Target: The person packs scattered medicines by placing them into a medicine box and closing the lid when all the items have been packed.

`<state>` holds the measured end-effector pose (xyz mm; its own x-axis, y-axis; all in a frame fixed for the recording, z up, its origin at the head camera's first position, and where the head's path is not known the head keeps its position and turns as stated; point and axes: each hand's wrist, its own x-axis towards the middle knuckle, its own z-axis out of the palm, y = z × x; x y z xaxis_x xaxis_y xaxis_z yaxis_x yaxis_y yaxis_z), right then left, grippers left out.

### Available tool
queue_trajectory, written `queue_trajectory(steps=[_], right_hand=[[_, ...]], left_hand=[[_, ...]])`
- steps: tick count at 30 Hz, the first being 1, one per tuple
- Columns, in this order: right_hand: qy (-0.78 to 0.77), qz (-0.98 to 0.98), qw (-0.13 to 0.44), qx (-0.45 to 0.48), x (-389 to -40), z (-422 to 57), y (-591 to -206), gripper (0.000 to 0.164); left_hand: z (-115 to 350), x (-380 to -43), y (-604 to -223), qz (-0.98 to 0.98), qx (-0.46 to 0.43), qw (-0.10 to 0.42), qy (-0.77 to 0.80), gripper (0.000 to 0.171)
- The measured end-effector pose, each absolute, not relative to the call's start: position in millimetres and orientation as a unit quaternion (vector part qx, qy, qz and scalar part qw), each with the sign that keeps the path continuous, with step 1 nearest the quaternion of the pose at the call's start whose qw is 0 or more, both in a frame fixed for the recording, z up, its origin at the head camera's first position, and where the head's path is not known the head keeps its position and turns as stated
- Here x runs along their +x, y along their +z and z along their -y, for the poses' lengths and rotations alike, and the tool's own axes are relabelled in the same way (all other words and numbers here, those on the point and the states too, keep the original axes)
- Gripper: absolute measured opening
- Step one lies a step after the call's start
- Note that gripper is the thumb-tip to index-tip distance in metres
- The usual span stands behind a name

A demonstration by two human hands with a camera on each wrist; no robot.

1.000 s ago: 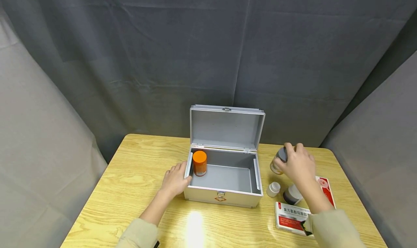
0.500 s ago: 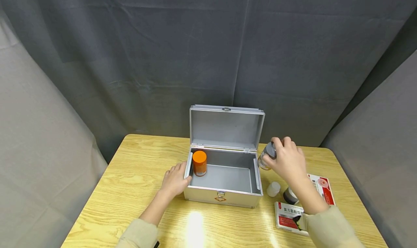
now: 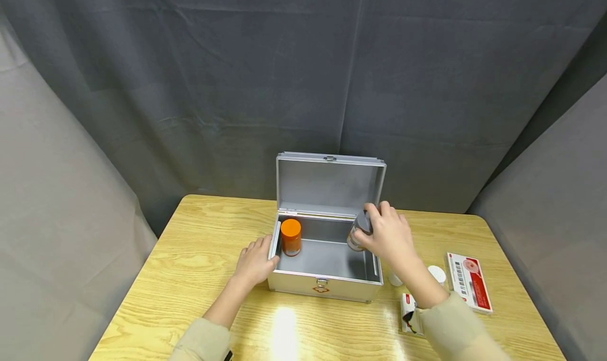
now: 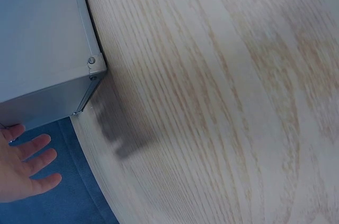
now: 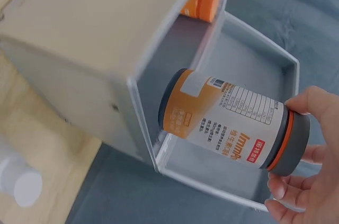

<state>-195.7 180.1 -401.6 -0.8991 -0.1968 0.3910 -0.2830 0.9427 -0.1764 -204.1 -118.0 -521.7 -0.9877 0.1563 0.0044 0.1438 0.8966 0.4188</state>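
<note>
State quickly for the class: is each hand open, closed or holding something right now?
Left hand: open, touching the left side of the silver rectangular metal case.
Right hand: holding the orange-and-white cylindrical bottle by its dark grey cap.

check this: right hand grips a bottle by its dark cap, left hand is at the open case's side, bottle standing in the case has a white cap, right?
Not quite: the bottle standing in the case has an orange cap, not white, as the head view shows. The rest is right: right hand gripping the dark cap of the other bottle, left hand at the case's side.
</note>
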Motion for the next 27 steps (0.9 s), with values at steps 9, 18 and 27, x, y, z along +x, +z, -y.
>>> queue_trajectory(steps=[9,18,27], right_hand=[[0.092,0.963,0.185,0.173,-198.6,-150.8,-422.9,0.051],[0.098,0.963,0.159,0.196,-203.4,-127.4,-439.4,0.050],[0.106,0.956,0.137,0.236,-210.5,-114.9,-455.2,0.049]], left_hand=[[118.0,-204.1,-522.1,-0.973,0.077,0.013,0.217,0.062],[118.2,-205.0,-523.1,-0.974,0.079,0.011,0.214,0.062],[119.0,-205.1,-525.0,-0.973,0.078,0.011,0.216,0.062]])
